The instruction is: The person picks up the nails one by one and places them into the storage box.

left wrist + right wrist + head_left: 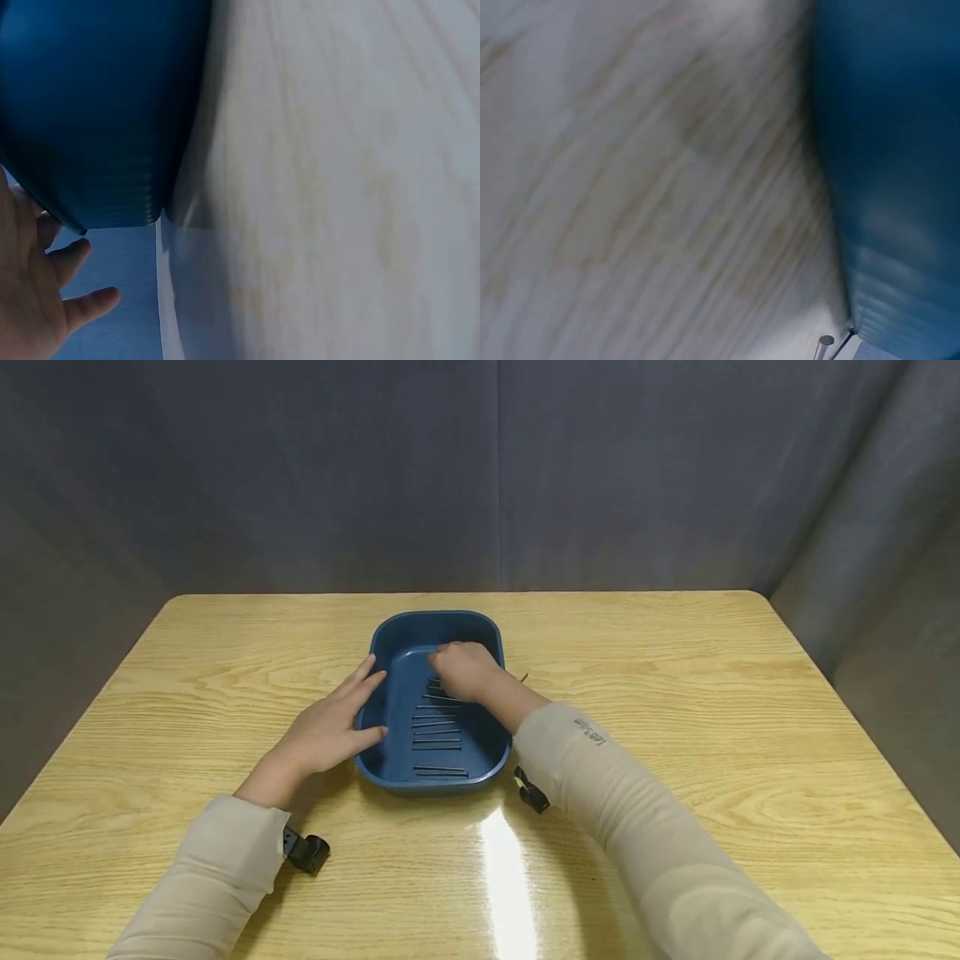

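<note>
A blue rectangular tub [397, 752] with rounded corners stands on the table, and several long thin nails [437, 742] lie crosswise on its floor in a rough column. My left hand [330, 727] spreads its fingers over the tub's left rim, thumb nearer me. In the left wrist view, the fingers of my left hand [34, 292] show beside the tub [97, 112]. My right hand [468, 672] reaches over the right wall into the tub, fingers curled downward at the far end of the nails. I cannot tell whether it pinches a nail, since its back covers the fingertips.
Light wood-grain table [675, 710] surrounds the tub, with a grey curtain [337, 477] behind its far edge. At the tub's right side, one dark nail tip [524, 677] shows past my right wrist. In the right wrist view, two nails [825, 341] appear beside the tub wall [892, 187].
</note>
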Action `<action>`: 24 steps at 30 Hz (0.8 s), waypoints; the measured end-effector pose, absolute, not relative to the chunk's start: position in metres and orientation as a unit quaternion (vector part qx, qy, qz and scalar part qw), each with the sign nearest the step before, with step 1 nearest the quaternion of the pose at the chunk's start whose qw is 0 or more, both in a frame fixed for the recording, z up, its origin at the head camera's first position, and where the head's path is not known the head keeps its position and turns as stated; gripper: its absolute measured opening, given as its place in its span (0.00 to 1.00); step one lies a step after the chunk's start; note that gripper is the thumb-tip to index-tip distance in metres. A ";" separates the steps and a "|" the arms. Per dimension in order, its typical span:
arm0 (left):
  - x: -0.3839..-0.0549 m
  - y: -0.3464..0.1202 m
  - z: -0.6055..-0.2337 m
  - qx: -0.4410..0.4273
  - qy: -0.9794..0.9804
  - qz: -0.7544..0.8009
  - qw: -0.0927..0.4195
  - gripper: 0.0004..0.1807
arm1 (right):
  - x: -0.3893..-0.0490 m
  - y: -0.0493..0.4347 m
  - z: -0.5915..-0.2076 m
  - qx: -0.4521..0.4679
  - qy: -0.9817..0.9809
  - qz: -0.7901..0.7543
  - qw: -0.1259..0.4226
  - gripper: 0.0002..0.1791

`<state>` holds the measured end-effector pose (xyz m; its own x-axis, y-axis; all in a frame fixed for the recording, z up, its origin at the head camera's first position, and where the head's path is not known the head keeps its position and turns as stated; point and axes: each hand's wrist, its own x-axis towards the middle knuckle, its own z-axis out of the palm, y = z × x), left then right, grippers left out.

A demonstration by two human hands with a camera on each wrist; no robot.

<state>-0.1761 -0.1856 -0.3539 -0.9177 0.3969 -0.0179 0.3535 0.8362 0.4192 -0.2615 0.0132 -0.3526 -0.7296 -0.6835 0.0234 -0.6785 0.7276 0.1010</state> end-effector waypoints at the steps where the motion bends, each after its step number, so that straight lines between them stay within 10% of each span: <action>1: -0.176 -0.185 -0.354 0.197 0.957 0.207 0.052 0.38 | -0.261 0.014 -0.352 0.364 -0.930 -0.028 0.037 0.08; 24: -0.178 -0.189 -0.352 0.198 0.956 0.204 0.069 0.40 | -0.249 0.044 -0.338 0.283 -0.937 0.200 0.042 0.10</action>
<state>-0.1783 -0.1889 -0.3519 -0.9125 0.4059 -0.0506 0.3501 0.8390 0.4166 -0.2492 0.0439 -0.3382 -0.8358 -0.5143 0.1919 -0.5479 0.7595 -0.3507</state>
